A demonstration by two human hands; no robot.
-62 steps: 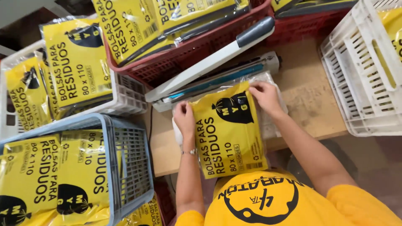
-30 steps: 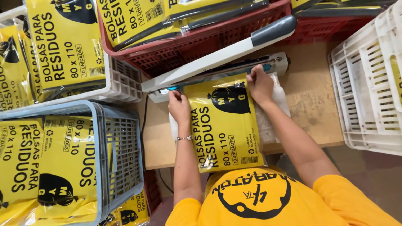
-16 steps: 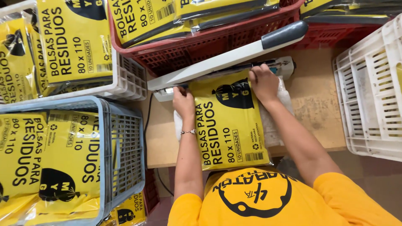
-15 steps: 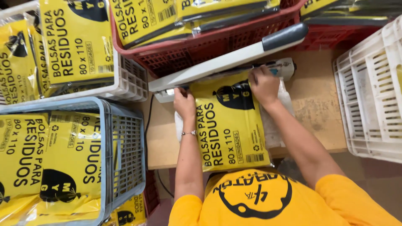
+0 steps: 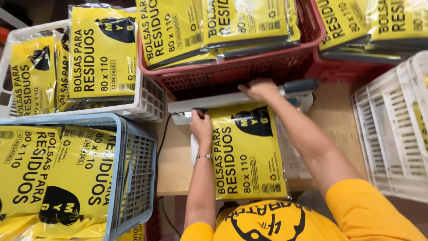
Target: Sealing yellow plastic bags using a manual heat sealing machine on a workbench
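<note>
Yellow packet (image 5: 247, 154) of folded bags, flat in clear film, lying on the brown worktop (image 5: 332, 120) with its long axis running from the person's chest away to the heat sealer (image 5: 240, 100); its far, open end is tucked under the sealer's arm, its near end overhangs the worktop edge. Left hand (image 5: 201, 127): fingers laid flat on the packet's far left corner, just beside the sealer, pressing rather than gripping; a thin bracelet sits at the wrist. Right hand (image 5: 258, 89): palm down on top of the sealer's arm, fingers curled over it, near the dark handle (image 5: 301, 85) at the right end. Sealer: long grey bar lying crosswise to the packet, close against the red crate (image 5: 232, 73) behind it, which is stacked with like yellow packets. Left of the sealer: white crate (image 5: 149, 100) holding upright packets; nearer the person, blue-grey basket (image 5: 133, 174) filled with more. Right of the sealer: white slatted crate (image 5: 392, 134). A dark cable (image 5: 161, 147) drops from the sealer's left end along the basket.
</note>
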